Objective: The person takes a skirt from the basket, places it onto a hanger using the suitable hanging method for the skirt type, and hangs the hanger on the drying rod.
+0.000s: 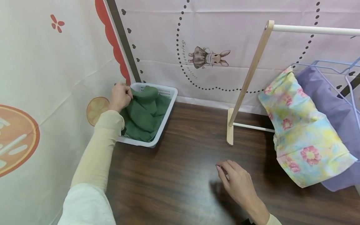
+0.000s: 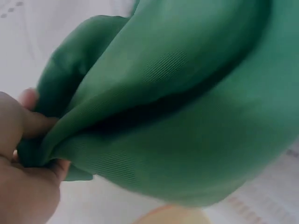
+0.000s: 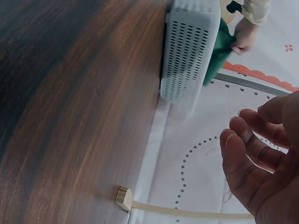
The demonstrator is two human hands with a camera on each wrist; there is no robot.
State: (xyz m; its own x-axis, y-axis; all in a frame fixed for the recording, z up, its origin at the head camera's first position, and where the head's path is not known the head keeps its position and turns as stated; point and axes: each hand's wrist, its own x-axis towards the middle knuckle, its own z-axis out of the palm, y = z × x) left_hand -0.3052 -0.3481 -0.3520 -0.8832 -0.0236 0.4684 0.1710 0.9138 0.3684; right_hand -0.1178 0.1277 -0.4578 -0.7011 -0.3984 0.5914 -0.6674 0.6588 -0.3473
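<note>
A piece of green cloth [image 1: 146, 114] lies bunched in a white plastic basket [image 1: 166, 125] at the left of the table. My left hand [image 1: 121, 96] pinches one edge of it at the basket's far left corner. In the left wrist view the fold of green cloth [image 2: 177, 126] spreads from between the thumb and fingers of the left hand [image 2: 28, 163]. Above the table's front middle hovers my right hand [image 1: 239, 184], its fingers loosely bent and holding nothing. The right wrist view shows that same hand [image 3: 266, 158] apart from the basket [image 3: 187, 56].
On the right stands a wooden rack [image 1: 250, 75] with a white top bar [image 1: 315, 29]. A yellow flowered cloth [image 1: 306, 134] and a purple cloth [image 1: 323, 90] hang near blue hangers [image 1: 348, 72]. Printed sheets cover the left wall [image 1: 56, 78] and back wall [image 1: 157, 37].
</note>
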